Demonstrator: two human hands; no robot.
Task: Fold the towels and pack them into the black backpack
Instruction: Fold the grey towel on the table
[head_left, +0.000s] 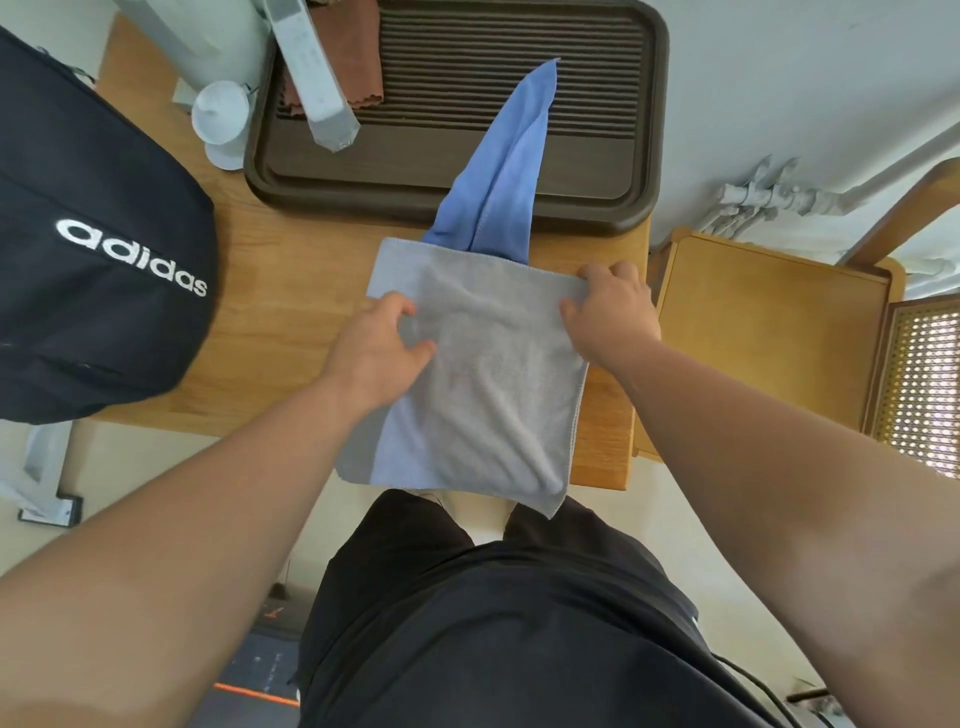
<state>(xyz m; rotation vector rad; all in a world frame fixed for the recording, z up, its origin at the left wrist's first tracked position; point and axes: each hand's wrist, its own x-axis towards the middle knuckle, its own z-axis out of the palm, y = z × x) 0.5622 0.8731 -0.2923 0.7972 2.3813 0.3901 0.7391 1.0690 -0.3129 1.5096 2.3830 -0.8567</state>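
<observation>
The black backpack (93, 291) sits at the left end of the wooden desk (291, 291), its white lettering facing up. Just right of it, at the far side, stands a white cup (221, 111), next to a dark ribbed tray (363, 171) with a brown cloth (353, 57) lying in its far left corner. The left grip (382, 353) pinches a bunch of the grey towel (493, 405) near its left edge, fingers curled. This towel lies flat at the desk's near edge, with its near corner hanging over. A blue towel (506, 171) runs from under its far edge onto the tray. The right grip (610, 312) pinches the grey towel's far right corner. A wooden chair (769, 332) stands to the right.
</observation>
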